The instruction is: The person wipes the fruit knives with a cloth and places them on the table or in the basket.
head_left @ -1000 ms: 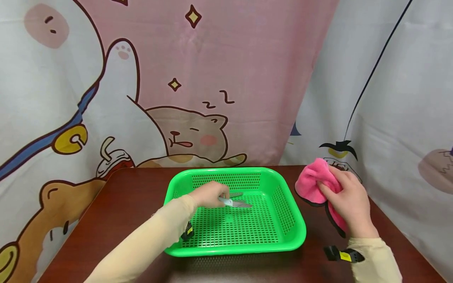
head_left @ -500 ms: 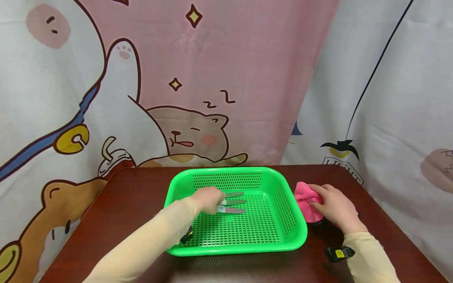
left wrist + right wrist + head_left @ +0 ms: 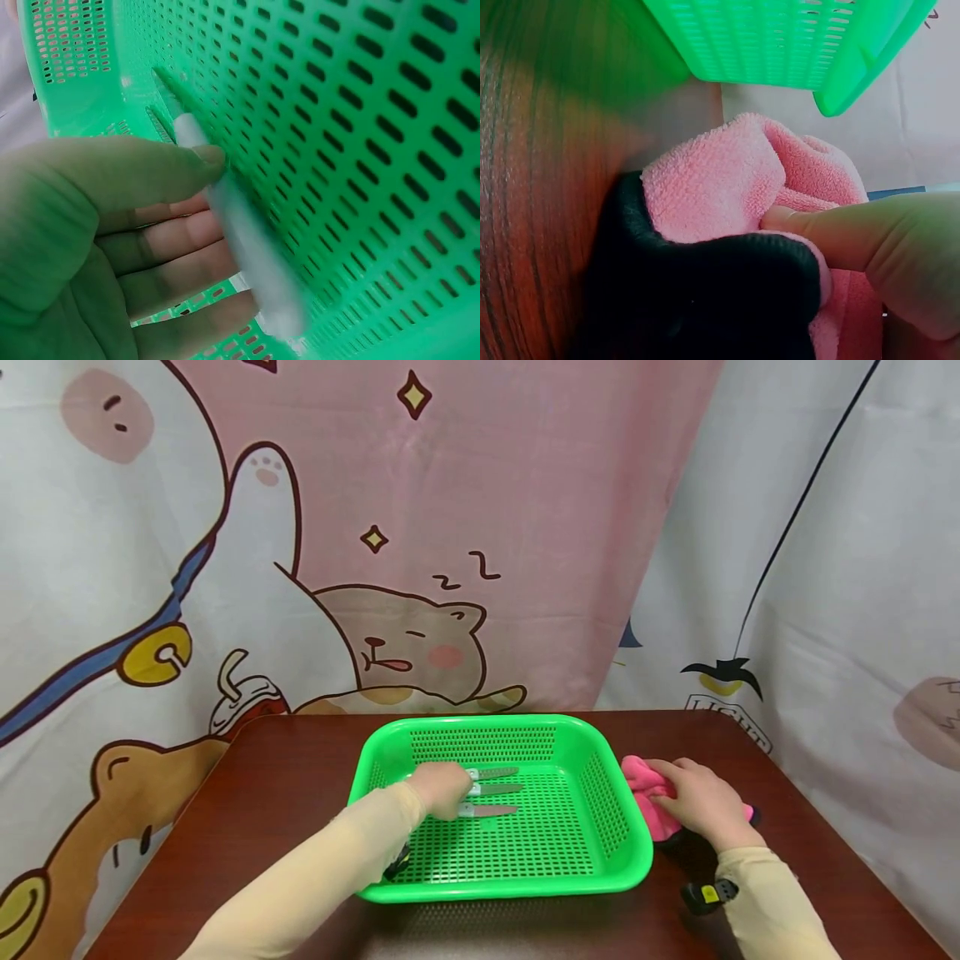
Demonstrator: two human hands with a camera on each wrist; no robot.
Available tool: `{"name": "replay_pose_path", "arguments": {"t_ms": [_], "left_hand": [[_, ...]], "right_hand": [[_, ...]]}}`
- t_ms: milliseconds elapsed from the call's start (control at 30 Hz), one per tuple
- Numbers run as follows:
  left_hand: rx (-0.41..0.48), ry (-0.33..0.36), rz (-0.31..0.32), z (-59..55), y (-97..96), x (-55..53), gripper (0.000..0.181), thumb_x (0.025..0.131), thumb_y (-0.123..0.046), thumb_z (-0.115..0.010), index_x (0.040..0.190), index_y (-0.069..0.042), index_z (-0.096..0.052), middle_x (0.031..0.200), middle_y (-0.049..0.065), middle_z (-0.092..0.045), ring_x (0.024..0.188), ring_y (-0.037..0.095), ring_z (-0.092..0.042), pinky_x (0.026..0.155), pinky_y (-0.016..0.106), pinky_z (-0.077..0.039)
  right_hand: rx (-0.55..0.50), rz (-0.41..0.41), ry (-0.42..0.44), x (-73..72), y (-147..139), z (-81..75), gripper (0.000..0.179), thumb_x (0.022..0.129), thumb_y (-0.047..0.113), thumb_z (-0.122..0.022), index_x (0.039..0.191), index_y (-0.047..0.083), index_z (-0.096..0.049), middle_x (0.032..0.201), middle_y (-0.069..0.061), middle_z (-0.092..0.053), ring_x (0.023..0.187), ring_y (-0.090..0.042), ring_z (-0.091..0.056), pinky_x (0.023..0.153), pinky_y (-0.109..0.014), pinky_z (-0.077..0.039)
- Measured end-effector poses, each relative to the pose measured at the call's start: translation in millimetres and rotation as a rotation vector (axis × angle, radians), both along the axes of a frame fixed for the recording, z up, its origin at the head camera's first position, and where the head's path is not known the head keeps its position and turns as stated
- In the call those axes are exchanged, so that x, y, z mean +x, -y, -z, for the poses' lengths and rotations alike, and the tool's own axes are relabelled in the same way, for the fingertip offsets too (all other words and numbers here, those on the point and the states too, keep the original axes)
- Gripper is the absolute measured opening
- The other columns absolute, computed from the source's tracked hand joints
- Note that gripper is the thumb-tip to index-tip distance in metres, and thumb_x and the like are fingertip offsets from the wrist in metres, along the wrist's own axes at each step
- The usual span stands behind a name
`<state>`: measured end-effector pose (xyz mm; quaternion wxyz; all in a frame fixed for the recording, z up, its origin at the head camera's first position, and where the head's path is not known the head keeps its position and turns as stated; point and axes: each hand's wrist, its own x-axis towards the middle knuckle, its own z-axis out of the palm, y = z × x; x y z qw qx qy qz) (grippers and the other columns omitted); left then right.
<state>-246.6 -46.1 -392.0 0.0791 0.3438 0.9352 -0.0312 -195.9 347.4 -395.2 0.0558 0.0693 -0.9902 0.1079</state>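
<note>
Inside the green plastic basket (image 3: 502, 887), my left hand (image 3: 441, 789) pinches a knife (image 3: 491, 811) with a pale handle (image 3: 247, 232). Its thumb lies on top of the handle and the fingers are behind it. Two more knives lie in the basket beyond it, a middle knife (image 3: 498, 789) and a far knife (image 3: 497, 772); their handles are partly behind my hand. To the right of the basket, my right hand (image 3: 708, 806) grips a pink cloth (image 3: 712, 180) with black edging, low at the tabletop. The fingers under the cloth are hidden in the right wrist view.
The basket stands on a dark brown wooden table (image 3: 277, 777), its perforated walls around my left hand. A printed curtain (image 3: 525, 568) hangs behind the table. A black wrist strap (image 3: 708, 896) sits on the right sleeve.
My left hand has lowered the knife into line beside the other two. My right hand has brought the cloth down and left, close to the basket's right side.
</note>
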Motion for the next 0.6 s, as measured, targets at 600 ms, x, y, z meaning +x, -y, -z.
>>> {"name": "replay_pose_path", "arguments": {"t_ms": [600], "left_hand": [[0.421,-0.064,0.061,-72.8,50.2,0.3,0.014,0.091,-0.018,-0.073,0.081,-0.017,-0.063,0.069,-0.013,-0.051,0.061,0.005,-0.045,0.059,0.026,-0.04]], "right_hand": [[0.038,0.073,0.116,-0.9,-27.9,13.9,0.06,0.08,0.025,-0.079,0.133,0.006,-0.06,0.105,-0.021,-0.06,0.094,-0.044,-0.055,0.071,-0.063,-0.048]]}}
